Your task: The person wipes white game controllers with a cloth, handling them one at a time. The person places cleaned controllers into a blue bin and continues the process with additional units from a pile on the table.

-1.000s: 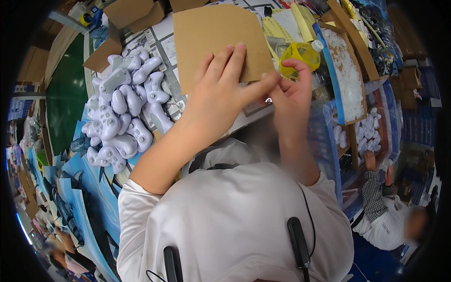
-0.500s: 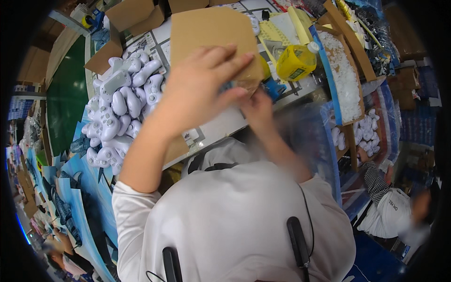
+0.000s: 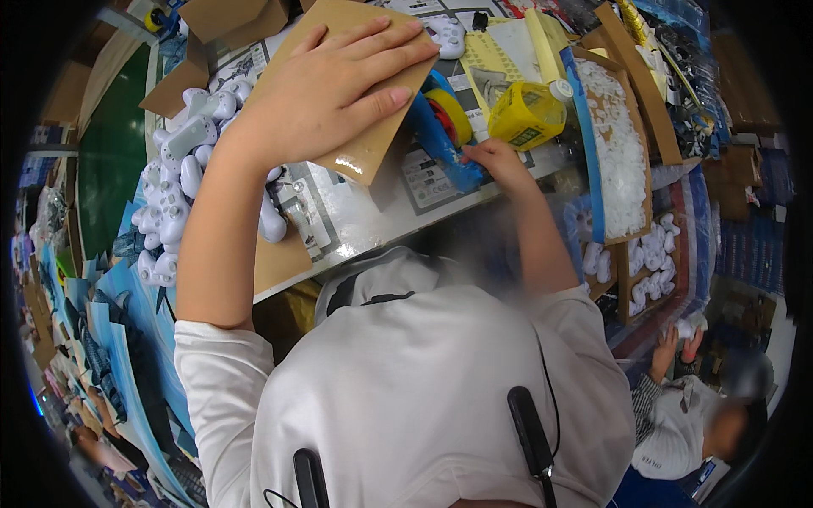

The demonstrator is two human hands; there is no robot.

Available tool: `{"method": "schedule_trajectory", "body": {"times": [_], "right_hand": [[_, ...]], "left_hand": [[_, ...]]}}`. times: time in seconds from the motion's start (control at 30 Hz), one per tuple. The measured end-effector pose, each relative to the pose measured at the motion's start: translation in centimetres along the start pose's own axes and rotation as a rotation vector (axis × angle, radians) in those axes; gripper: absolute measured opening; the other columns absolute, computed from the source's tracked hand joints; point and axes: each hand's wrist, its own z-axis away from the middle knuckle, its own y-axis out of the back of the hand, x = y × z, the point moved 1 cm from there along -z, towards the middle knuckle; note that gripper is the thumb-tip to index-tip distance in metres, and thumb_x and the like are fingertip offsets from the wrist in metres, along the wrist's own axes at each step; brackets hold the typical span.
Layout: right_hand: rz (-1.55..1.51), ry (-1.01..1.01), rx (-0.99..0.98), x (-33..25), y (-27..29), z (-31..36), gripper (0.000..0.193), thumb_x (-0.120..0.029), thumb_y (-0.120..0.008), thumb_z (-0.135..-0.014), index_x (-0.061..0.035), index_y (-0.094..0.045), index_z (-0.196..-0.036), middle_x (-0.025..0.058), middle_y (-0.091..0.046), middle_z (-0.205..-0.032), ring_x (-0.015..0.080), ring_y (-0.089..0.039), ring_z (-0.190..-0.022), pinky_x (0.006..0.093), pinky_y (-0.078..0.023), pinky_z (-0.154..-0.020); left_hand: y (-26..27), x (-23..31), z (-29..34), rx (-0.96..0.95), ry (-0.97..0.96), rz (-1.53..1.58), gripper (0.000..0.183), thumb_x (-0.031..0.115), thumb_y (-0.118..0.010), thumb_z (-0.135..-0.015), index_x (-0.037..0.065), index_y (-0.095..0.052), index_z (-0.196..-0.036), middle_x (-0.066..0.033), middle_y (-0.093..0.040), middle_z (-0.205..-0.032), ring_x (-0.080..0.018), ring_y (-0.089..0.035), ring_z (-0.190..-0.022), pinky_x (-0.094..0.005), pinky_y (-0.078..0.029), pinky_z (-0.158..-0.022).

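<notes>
Cardboard (image 3: 378,140) — left hand (image 3: 334,93) spread atop | right hand (image 3: 501,164) — curled at tape dispenser (image 3: 435,140)

tape dispenser (image 3: 434,140) left of bottle (image 3: 527,116)

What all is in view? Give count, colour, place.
table: one, whitish, centre
cardboard piece: one, brown, far centre
tape dispenser: one, blue with yellow roll, centre
bottle: one, yellow, right of the dispenser
controller pile: many, white, table's left side
lone controller: one, white, far side
yellow sheet: one, beyond the bottle
open cartons: some, brown, upper left
box of white bits: one, blue rim, right
boxed controllers: many, white, lower right
nearest co-worker: one, white top, lower right
left hand: one, bare, on the cardboard
right hand: one, bare, at the dispenser
shirt: one, white, bottom centre
</notes>
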Motion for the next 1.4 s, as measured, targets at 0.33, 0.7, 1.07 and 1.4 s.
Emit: {"method": "schedule_trajectory", "body": {"times": [0.33, 0.7, 1.07, 1.4], "right_hand": [[0.97, 0.061, 0.323, -0.1, 0.3, 5.9, 0.022, -0.029, -0.066, -0.07, -0.0073, -0.066, -0.068, 0.0075, -0.05, -0.098, 0.0279, -0.045, -0.097, 0.0483, -0.033, -0.08], [-0.352, 0.789, 0.072, -15.4, -1.7, 6.8, 0.049, -0.008, -0.059, -0.083, 0.0, -0.039, -0.127, 0.0045, -0.055, -0.07, 0.008, -0.05, -0.06, 0.0195, -0.044, -0.057], [-0.416, 0.443, -0.156, -17.8, -5.7, 1.7, 0.029, -0.008, -0.058, -0.081, -0.0054, -0.038, -0.103, 0.0075, -0.058, -0.065, 0.0098, -0.052, -0.053, 0.0202, -0.041, -0.049], [-0.21, 0.968, 0.236, -15.6, -7.3, -3.5, 0.029, -0.001, -0.06, -0.075, -0.004, -0.047, -0.101, 0.0065, -0.058, -0.079, 0.0133, -0.054, -0.065, 0.0223, -0.042, -0.055]], "left_hand": [[0.2, -0.3, 0.2, 0.027, 0.041, 0.052, 0.038, 0.03, -0.038, -0.089, 0.016, -0.048, -0.123, -0.0057, -0.042, -0.131, -0.0242, -0.036, -0.123, -0.0423, -0.023, -0.101], [0.5, -0.5, 0.6, 0.105, 0.166, 0.378, 0.033, 0.009, -0.048, -0.083, 0.011, -0.045, -0.116, -0.0134, -0.056, -0.104, -0.0288, -0.051, -0.1, -0.0368, -0.036, -0.09], [0.0, -0.9, 1.2, 0.168, 0.107, 0.224, 0.034, 0.03, -0.055, -0.082, 0.019, -0.058, -0.114, -0.0097, -0.054, -0.117, -0.0268, -0.048, -0.111, -0.0444, -0.032, -0.097], [1.1, -0.5, 1.4, 0.144, 0.197, 0.162, 0.054, 0.033, -0.064, -0.072, 0.006, -0.053, -0.117, -0.01, -0.054, -0.118, -0.0246, -0.049, -0.113, -0.0435, -0.036, -0.094]]}}
